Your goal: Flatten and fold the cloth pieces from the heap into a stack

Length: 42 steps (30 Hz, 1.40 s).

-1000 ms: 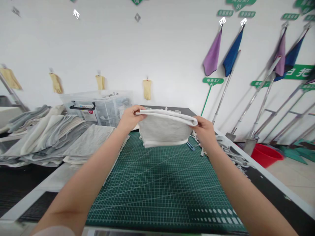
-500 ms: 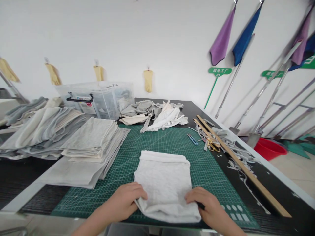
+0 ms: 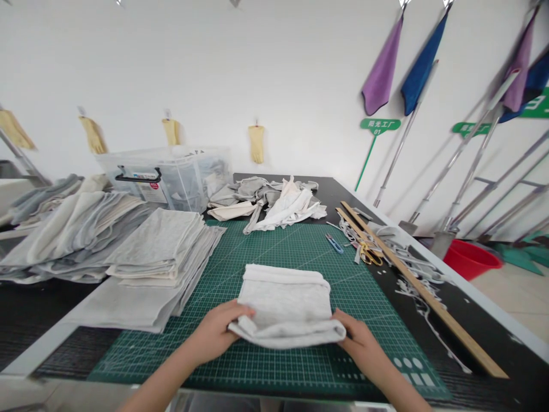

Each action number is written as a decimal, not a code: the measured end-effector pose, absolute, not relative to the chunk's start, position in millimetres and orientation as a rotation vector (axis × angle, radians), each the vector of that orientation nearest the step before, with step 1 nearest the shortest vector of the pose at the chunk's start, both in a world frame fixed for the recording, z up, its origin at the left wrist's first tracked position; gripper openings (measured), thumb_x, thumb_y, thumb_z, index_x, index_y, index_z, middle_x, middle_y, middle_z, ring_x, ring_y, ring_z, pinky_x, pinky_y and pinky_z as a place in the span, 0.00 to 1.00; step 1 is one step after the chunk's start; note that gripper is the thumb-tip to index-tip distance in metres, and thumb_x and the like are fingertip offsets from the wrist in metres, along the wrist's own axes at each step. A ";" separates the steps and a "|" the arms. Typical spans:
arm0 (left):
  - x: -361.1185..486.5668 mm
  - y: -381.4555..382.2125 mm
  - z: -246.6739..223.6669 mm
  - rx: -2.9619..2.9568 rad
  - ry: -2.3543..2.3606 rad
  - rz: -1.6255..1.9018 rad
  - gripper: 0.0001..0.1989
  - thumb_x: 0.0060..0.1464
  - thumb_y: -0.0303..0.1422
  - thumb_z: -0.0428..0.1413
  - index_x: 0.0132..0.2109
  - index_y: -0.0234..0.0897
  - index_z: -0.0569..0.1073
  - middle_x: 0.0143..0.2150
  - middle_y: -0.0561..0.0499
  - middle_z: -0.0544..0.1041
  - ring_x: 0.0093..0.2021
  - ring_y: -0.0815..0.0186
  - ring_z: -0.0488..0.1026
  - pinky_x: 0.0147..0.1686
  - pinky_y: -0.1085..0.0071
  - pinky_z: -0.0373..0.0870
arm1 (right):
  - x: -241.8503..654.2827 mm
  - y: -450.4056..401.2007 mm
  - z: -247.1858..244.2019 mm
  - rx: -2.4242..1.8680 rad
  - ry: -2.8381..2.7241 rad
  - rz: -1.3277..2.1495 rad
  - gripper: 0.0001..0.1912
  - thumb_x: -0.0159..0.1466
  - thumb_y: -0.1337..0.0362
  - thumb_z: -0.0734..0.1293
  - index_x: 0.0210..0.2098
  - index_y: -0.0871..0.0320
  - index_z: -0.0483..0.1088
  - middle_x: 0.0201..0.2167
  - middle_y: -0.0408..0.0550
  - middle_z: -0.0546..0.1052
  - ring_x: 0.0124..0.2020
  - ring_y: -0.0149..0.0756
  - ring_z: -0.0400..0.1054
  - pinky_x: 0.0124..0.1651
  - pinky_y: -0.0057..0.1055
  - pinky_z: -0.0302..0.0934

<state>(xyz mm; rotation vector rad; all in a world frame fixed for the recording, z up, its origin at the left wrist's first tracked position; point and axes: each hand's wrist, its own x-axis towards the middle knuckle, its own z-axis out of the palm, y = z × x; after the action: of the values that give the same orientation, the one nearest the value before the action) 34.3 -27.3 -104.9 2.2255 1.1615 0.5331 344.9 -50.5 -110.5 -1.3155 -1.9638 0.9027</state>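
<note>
White wall and hung cloths back the black worktop, where a green gridded cutting mat lies before me. Half a second ago the pale grey folded cloth lay longer toward me; now its near edge is rolled up and over, so the fold looks partly made. My left hand and right hand pinch that doubled edge at its corners. Fingertips are tucked under the fabric, unseen. Stacked grey cloths sit left.
</note>
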 end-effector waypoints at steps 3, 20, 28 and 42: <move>40.9 -3.1 -99.7 1.909 1.227 0.707 0.12 0.46 0.35 0.47 0.38 0.35 0.68 0.33 0.50 0.73 0.34 0.65 0.68 0.35 0.69 0.63 | 344.4 -27.0 -103.1 -1.310 -1.747 1.009 0.14 0.54 0.58 0.58 0.34 0.58 0.68 0.31 0.47 0.72 0.34 0.39 0.63 0.39 0.34 0.56; 53.2 83.4 -137.3 1.867 1.709 0.663 0.11 0.39 0.40 0.51 0.27 0.37 0.65 0.20 0.57 0.64 0.22 0.72 0.61 0.22 0.77 0.52 | 339.8 67.0 -99.2 -1.799 -2.018 0.472 0.30 0.46 0.52 0.63 0.47 0.55 0.59 0.52 0.53 0.54 0.51 0.46 0.48 0.44 0.36 0.49; 50.7 82.9 -137.4 1.953 1.735 0.554 0.12 0.41 0.41 0.50 0.29 0.38 0.65 0.21 0.57 0.65 0.21 0.73 0.60 0.20 0.77 0.50 | 325.7 86.1 -76.2 -1.608 -2.412 1.009 0.18 0.37 0.61 0.69 0.29 0.60 0.69 0.34 0.48 0.70 0.36 0.40 0.62 0.36 0.30 0.55; 63.7 92.5 -125.3 2.240 1.618 0.551 0.11 0.43 0.41 0.49 0.34 0.42 0.69 0.33 0.56 0.70 0.34 0.70 0.65 0.30 0.77 0.56 | 289.7 29.3 -94.8 -1.388 -1.860 1.747 0.18 0.40 0.66 0.68 0.32 0.61 0.68 0.33 0.45 0.72 0.36 0.37 0.64 0.36 0.29 0.58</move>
<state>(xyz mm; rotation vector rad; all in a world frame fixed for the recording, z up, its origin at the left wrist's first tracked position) 63.7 92.5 -125.3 2.2405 1.6184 0.5511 289.7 29.3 -94.8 -1.3882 -1.8598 1.7473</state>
